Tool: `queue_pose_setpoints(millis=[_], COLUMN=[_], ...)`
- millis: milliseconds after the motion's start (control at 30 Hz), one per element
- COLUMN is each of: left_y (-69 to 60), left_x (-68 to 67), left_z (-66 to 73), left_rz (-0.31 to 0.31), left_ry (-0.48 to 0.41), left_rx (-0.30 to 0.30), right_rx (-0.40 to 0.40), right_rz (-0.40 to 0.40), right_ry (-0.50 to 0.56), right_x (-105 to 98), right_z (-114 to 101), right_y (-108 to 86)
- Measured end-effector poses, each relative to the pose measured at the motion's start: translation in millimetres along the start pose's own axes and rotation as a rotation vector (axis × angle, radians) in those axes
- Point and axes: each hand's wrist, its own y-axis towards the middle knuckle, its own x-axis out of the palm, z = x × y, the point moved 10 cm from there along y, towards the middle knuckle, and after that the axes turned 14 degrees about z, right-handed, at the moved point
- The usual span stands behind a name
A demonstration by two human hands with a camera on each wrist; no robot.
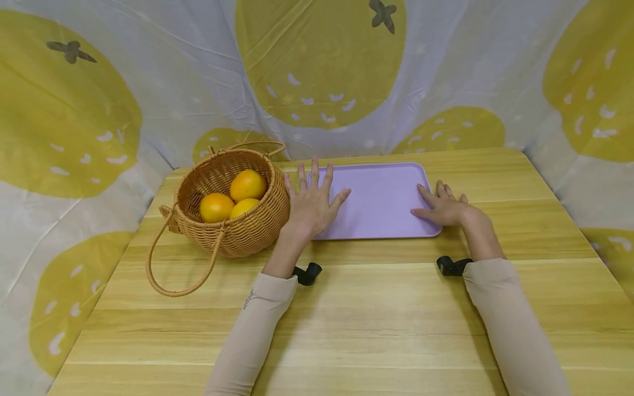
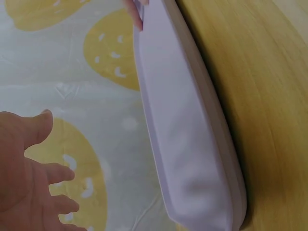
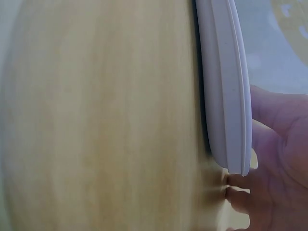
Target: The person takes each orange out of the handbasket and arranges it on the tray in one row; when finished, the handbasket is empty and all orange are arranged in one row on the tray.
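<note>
A light purple tray [image 1: 381,201] lies flat near the table's back edge. Over its left end the left hand [image 1: 312,206] is spread with straight fingers; in the left wrist view this hand [image 2: 29,178] is apart from the tray [image 2: 178,115]. The right hand [image 1: 443,206] is at the tray's right end, fingers loosely extended and thumb over the rim. In the right wrist view the right hand [image 3: 274,154] lies beside the tray's corner [image 3: 233,96]; whether it touches is unclear. Left of the left hand is a wicker basket [image 1: 247,234] holding several orange fruits [image 1: 216,208].
Two handles rise from the basket, one [image 1: 210,264] hanging out over the table toward the front left. Behind the wooden table [image 1: 376,319] hangs a curtain [image 1: 173,82] with yellow fruit prints. Black wrist devices [image 1: 308,273] are on both wrists.
</note>
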Motion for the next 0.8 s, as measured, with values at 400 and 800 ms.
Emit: queue_pose_setpoints(millis=[400, 800], left_y=[-6.5, -28.6], left_x=[-44.8, -119.4], left_z=[-6.9, -45.4], left_rz=[0.017, -0.054], left_ry=[-0.097, 0.034], left_rx=[0.013, 0.073], right_rx=[-0.04, -0.041], right_rz=[-0.011, -0.022], right_ry=[0.03, 0.03], right_x=[-1, -2], right_z=[5, 5], right_y=[1.4, -0.7])
